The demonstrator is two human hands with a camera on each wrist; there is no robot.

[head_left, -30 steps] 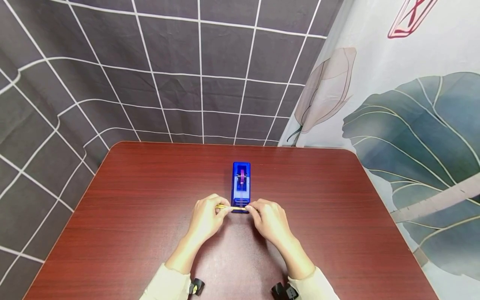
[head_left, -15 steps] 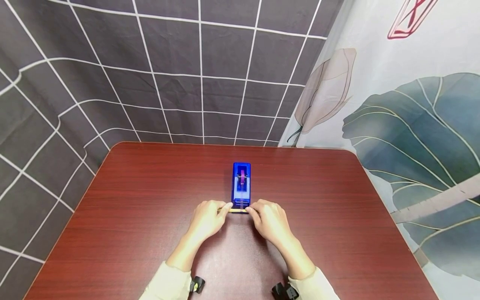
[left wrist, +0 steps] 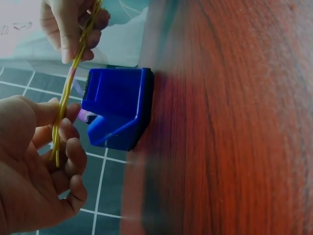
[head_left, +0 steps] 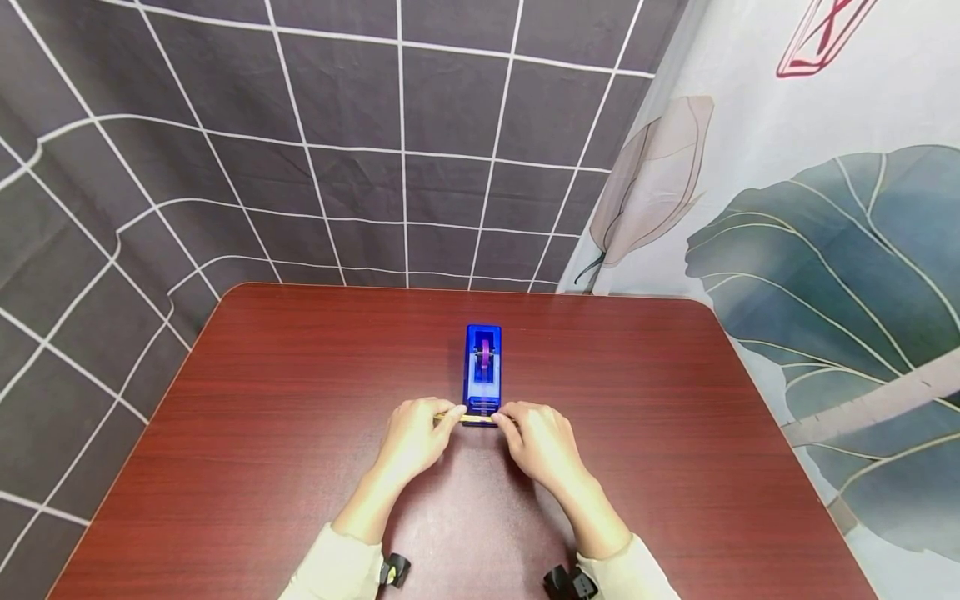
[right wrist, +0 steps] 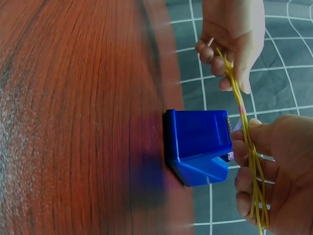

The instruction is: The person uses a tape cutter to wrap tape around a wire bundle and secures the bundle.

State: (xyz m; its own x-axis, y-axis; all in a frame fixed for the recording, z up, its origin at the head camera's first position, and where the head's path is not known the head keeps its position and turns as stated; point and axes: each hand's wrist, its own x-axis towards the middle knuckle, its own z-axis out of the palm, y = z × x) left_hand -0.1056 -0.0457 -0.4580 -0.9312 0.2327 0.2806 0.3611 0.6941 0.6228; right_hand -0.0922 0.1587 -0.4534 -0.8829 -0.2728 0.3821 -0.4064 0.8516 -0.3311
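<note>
A blue tape dispenser (head_left: 482, 393) stands on the table, its purple roll of tape (head_left: 485, 353) set in the top. My left hand (head_left: 414, 435) pinches one end of a bundle of thin yellow strands (left wrist: 64, 98) between thumb and fingers. Toward the other end, the right hand (head_left: 543, 437) pinches it too, and loose strand tips fan out past those fingers in the right wrist view. The bundle crosses just in front of the dispenser's toothed edge (right wrist: 228, 122). A pinkish patch of tape (right wrist: 241, 110) shows on the strands between both hands.
The reddish-brown table (head_left: 330, 358) spreads around the hands. A grey curtain with white grid lines (head_left: 337, 100) hangs behind it, and a white leaf-printed curtain (head_left: 750, 250) hangs at the right. Dark wrist cameras (head_left: 394, 571) sit at the sleeves.
The left hand has shifted slightly toward me, and its index finger has come lower. The bundle, tilted before, now lies more level across the dispenser's front. The right hand has barely moved.
</note>
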